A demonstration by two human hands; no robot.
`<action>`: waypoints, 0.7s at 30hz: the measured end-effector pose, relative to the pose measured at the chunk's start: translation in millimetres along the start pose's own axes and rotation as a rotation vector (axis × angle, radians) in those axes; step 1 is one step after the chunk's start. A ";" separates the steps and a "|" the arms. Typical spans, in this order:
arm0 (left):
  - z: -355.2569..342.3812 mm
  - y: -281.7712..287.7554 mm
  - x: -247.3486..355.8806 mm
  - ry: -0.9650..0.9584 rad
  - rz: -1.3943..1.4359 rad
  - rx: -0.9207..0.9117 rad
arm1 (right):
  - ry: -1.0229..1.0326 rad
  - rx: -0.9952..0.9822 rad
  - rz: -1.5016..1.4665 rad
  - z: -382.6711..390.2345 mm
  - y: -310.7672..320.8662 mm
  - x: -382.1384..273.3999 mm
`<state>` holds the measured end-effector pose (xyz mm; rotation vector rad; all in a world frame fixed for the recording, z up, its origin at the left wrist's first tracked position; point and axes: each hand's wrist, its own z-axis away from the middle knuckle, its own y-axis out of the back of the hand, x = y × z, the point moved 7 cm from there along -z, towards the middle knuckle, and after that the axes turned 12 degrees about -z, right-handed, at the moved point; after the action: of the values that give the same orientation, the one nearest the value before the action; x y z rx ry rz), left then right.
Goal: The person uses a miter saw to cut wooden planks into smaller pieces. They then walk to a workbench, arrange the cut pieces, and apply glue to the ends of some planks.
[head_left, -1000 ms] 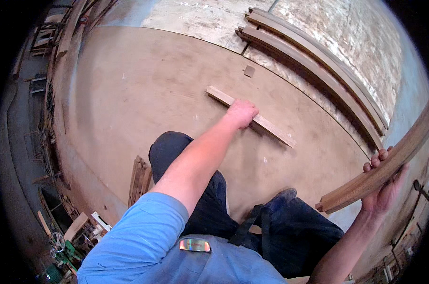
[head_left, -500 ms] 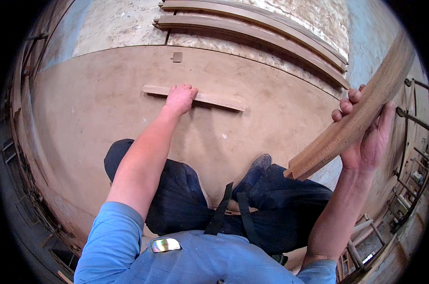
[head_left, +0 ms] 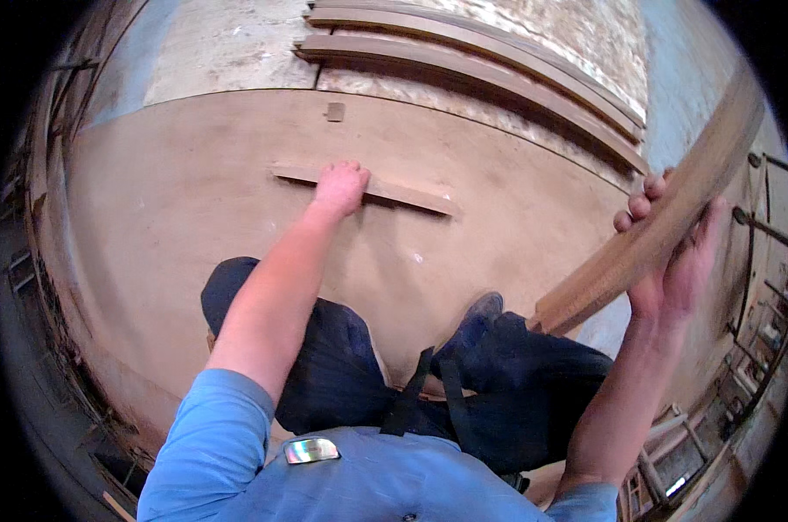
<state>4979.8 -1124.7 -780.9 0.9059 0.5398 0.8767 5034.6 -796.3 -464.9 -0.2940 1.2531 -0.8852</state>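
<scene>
My left hand (head_left: 340, 187) reaches forward and closes over a short flat wooden strip (head_left: 407, 193) that lies on a large brown board (head_left: 176, 200) on the floor. My right hand (head_left: 677, 252) is raised at the right and grips a long curved wooden piece (head_left: 664, 217), which slants from my knee up toward the top right. I am crouched on the board in dark trousers and a blue shirt, one shoe (head_left: 472, 317) planted near the curved piece's lower end.
Two or three long curved wooden pieces (head_left: 472, 70) lie side by side beyond the board's far edge. A small wooden block (head_left: 335, 111) sits on the board near that edge. Workshop clutter and shelving line the left and lower right rim.
The view has swung, so the strip now lies nearly level ahead of me. My left hand stays on the strip. My right hand has lifted the curved piece higher and closer.
</scene>
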 end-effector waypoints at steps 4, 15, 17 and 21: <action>1.2 5.4 3.7 0.004 -0.011 0.007 | -0.017 0.026 0.020 -3.1 1.3 0.6; 3.5 6.7 4.9 0.051 0.032 -0.002 | -0.013 0.085 0.105 -10.9 3.7 3.7; 2.2 5.3 5.8 0.052 0.033 -0.020 | -0.017 0.069 0.101 -12.9 4.1 3.7; 1.6 3.1 5.1 0.059 0.045 0.005 | -0.007 0.105 0.082 -10.5 0.0 4.1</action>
<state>4982.5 -1120.1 -777.7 0.9023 0.5746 0.9458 5025.2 -796.6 -471.1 -0.1605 1.1992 -0.8753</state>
